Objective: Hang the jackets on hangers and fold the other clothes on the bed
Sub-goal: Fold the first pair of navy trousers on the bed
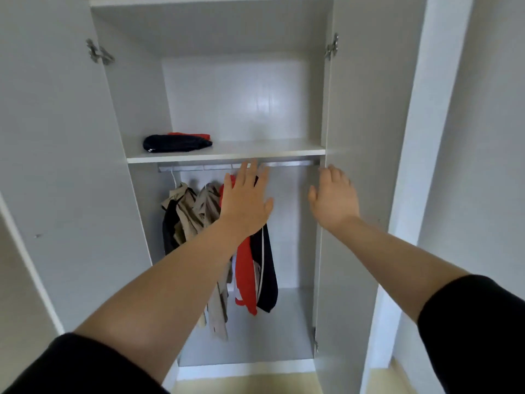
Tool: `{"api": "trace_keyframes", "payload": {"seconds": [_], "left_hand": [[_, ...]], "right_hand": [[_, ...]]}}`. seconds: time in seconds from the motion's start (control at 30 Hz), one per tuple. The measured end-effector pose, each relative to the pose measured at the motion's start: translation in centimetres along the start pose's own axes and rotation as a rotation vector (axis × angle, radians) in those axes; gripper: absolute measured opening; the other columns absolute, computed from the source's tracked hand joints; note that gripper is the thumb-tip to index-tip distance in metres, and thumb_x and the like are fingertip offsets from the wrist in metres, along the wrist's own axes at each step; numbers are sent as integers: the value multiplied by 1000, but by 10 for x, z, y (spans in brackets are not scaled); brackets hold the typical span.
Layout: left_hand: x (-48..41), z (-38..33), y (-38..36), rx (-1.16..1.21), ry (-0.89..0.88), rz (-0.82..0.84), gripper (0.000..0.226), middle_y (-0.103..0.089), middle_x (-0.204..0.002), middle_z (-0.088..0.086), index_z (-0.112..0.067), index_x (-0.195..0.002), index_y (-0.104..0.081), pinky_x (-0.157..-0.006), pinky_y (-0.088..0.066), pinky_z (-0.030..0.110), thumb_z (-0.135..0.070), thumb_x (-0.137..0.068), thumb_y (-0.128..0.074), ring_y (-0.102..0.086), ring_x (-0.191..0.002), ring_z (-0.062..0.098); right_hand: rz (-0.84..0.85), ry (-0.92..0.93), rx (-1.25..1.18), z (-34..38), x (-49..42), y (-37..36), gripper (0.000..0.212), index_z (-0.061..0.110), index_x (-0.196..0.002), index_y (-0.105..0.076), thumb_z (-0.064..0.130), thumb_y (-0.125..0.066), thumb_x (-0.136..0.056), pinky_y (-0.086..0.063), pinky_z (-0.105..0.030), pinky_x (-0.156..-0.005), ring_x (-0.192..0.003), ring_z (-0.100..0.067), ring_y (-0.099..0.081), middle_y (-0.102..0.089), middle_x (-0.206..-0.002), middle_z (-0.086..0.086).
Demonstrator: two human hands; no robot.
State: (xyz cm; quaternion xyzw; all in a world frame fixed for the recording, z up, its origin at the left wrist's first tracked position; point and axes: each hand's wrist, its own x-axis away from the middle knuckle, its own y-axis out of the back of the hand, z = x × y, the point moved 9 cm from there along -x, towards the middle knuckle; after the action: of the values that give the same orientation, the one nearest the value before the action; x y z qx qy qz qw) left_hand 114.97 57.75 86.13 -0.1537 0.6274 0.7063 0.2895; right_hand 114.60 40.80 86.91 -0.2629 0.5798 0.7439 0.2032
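Observation:
An open white wardrobe fills the view. From its metal rail (287, 164) hang two beige jackets (196, 211) on the left and a red and black jacket (255, 271) beside them. My left hand (245, 200) is raised with straight fingers in front of the red jacket's top, just under the rail, holding nothing. My right hand (333, 199) is raised, fingers relaxed, by the edge of the right door (355, 137), empty. Folded dark and red clothes (176, 142) lie on the shelf (255, 152) above the rail.
The left door (56, 137) stands open at the left, with metal hinges on both doors. The wardrobe floor (255, 336) lies below the jackets. A white wall and frame (420, 137) run down the right side. The bed is out of view.

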Motion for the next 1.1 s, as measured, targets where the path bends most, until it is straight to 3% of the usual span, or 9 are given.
{"api": "trace_keyframes", "payload": {"seconds": [0.1, 0.4, 0.7, 1.1], "left_hand": [[50, -34, 20, 81, -65, 7, 66, -2, -160, 9, -18, -153, -5, -115, -8, 52, -44, -98, -31, -1, -147, 27], [150, -178, 74, 328, -280, 96, 64, 2, -161, 6, -21, -153, -3, -116, -2, 52, -41, -99, -32, 4, -147, 24], [215, -387, 167, 514, -603, 51, 63, 4, -161, 3, -22, -153, -3, -116, 0, 49, -39, -99, -32, 5, -147, 23], [378, -690, 287, 761, -940, 27, 63, 3, -160, 7, -18, -153, -4, -116, -4, 50, -35, -99, -32, 3, -147, 24]], "right_hand": [[3, -70, 30, -17, 57, 33, 48, 1, -137, -38, 26, -40, -96, -26, -40, -108, -132, -34, -34, -38, -144, -18], [-9, -290, 195, -100, 215, 153, 47, 4, -137, -39, 27, -39, -97, -28, -41, -107, -130, -32, -38, -44, -140, -14], [-95, -574, 323, -233, 362, 300, 49, 5, -142, -34, 26, -38, -97, -27, -41, -112, -135, -30, -34, -41, -145, -13], [-64, -721, 678, -397, 605, 491, 49, 5, -141, -35, 22, -44, -95, -17, -42, -117, -142, -31, -21, -27, -153, -17]]}}
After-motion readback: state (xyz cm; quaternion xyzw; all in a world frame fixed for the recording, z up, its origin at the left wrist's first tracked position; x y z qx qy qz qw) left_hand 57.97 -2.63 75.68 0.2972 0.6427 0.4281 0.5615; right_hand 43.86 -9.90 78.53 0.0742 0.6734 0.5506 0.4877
